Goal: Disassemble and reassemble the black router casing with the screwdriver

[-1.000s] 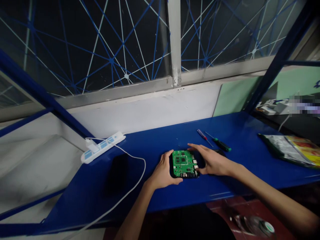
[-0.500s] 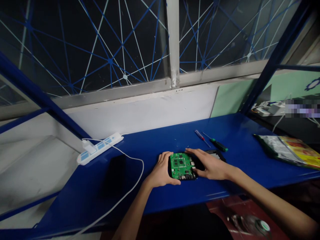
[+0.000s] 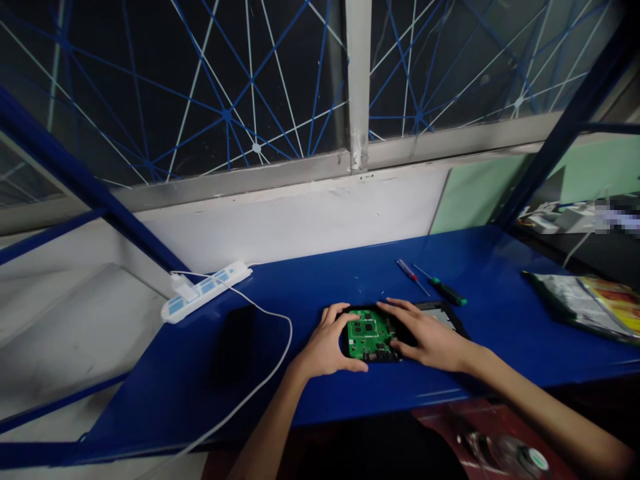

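Observation:
A green circuit board (image 3: 369,329) sits in a shallow black case on the blue table. My left hand (image 3: 327,341) grips the left side of the case, its thumb at the front edge and one finger lying over the board's upper left corner. On the right side my right hand (image 3: 425,337) is curled around the case, thumb near the board's right edge and fingers along the back. Partly beneath and behind the right hand lies another black casing part with a grey plate (image 3: 445,317).
Two screwdrivers, one red-tipped (image 3: 414,277) and one green-handled (image 3: 447,291), lie behind the right hand. A white power strip (image 3: 207,291) with a cable and a dark flat object (image 3: 235,343) are at left. A foil bag (image 3: 585,303) lies at right.
A left finger has come over the board's upper left corner. The board appears lower in the case, with more black rim showing. The camera view has shifted slightly.

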`<state>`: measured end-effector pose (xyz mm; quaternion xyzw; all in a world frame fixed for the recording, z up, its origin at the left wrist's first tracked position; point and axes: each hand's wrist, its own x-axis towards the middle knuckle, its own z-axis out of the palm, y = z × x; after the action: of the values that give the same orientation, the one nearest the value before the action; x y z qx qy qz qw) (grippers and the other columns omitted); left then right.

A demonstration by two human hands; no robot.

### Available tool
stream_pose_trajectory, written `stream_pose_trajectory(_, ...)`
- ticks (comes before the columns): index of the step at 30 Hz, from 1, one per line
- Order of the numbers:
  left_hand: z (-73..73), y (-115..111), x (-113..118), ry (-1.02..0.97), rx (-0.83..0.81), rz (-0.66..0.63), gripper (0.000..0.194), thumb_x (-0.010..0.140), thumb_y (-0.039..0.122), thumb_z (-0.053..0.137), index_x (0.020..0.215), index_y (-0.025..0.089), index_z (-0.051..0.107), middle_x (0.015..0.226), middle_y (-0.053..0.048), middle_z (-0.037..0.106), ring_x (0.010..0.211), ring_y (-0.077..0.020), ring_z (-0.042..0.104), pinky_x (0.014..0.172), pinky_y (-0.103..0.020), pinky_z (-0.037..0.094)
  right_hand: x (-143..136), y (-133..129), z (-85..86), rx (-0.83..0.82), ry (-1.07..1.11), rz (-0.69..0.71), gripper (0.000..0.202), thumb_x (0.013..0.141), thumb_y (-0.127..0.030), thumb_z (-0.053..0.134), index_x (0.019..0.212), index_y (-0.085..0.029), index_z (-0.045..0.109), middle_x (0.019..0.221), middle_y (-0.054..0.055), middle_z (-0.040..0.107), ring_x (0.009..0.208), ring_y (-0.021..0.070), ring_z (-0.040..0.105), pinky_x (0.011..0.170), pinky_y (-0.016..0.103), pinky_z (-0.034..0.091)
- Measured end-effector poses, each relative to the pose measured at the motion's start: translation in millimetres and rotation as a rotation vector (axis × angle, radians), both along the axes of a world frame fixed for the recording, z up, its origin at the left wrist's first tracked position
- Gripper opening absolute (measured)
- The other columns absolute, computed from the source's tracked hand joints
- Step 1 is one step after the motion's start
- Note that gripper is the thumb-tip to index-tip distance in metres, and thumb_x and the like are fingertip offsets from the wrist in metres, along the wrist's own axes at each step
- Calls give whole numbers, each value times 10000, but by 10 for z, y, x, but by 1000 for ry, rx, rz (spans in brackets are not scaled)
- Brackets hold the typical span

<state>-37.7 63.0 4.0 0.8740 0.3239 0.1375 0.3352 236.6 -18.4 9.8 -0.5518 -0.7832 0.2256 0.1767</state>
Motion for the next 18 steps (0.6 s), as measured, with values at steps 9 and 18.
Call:
stream_pose_trajectory(9, 22, -15, -6, 4, -10, -5, 947, 577, 665, 887, 1370, 295, 524, 1530, -121, 336, 1435, -403, 298, 1150, -593, 345, 680, -95, 109, 73, -124, -52, 1046, 755, -664, 719, 1591, -231, 263, 1589, 144, 411, 1497, 392, 296, 1174, 590, 365)
stream_pose_trajectory(18, 4, -49, -12, -20, 10, 21, 886, 605, 661, 874, 1350, 312, 544, 1541, -110, 346, 1430, -403, 322, 1126, -603, 379, 1063, -160, 39, -47, -234, -49, 1315, 527, -464, 920, 1606, -221, 209, 1596, 156, 396, 1531, 439, 167, 1198, 626, 306)
